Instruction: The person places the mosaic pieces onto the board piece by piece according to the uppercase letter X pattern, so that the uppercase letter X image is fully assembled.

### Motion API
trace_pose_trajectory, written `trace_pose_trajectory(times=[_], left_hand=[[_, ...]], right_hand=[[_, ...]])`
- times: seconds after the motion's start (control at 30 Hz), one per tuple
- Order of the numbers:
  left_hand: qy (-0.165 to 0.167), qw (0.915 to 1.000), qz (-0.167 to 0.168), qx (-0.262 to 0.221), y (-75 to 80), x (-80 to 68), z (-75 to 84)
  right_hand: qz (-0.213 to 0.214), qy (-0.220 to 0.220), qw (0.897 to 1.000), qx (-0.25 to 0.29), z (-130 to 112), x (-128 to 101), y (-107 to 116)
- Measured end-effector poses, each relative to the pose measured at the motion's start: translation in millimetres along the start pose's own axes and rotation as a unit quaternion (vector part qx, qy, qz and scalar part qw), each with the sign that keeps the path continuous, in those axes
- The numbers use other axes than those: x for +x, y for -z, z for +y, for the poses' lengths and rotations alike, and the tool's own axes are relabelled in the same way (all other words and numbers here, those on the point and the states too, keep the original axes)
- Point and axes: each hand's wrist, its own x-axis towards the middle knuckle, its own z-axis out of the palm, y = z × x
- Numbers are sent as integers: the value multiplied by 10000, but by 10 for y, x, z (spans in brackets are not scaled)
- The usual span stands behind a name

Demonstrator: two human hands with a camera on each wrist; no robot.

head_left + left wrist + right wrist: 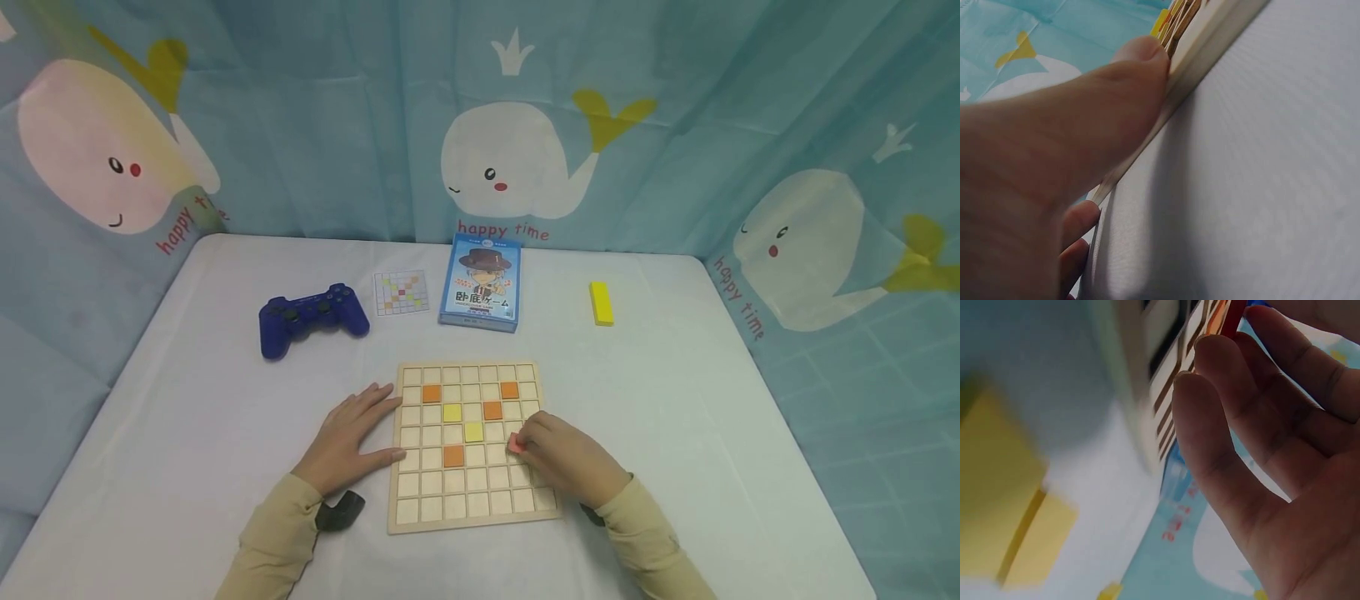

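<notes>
A wooden grid board (408, 517) lies on the white table, with several orange tiles (453, 456) and two yellow tiles (474, 432) set in its squares. My right hand (566, 457) is over the board's right side, pinching a small red tile (515, 444) between thumb and fingers. That red tile (1232, 319) shows at the fingertips in the right wrist view, close to the grid. On the other side, my left hand (347, 446) rests with fingers spread, thumb and fingertips at the board's left edge. The thumb (1129, 81) lies against that edge in the left wrist view.
Behind the board are a blue game controller (313, 319), a card with a coloured grid pattern (401, 292) and a blue game box (482, 283). A yellow block (601, 303) lies at the back right. A whale-print curtain (330, 125) surrounds the table.
</notes>
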Motion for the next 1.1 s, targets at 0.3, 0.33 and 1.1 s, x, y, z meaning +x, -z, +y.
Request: trace_pose_trajectory(times=[0.3, 0.33, 1.1], left_hand=[[39, 10000, -25, 9, -14, 2, -10], [37, 10000, -26, 4, -14, 3, -9], [14, 10000, -4, 1, -8, -3, -1]], right_hand=[[-363, 235, 9989, 171, -102, 110, -75], [-412, 220, 9988, 168, -107, 116, -80], [-474, 360, 9980, -205, -134, 168, -135]])
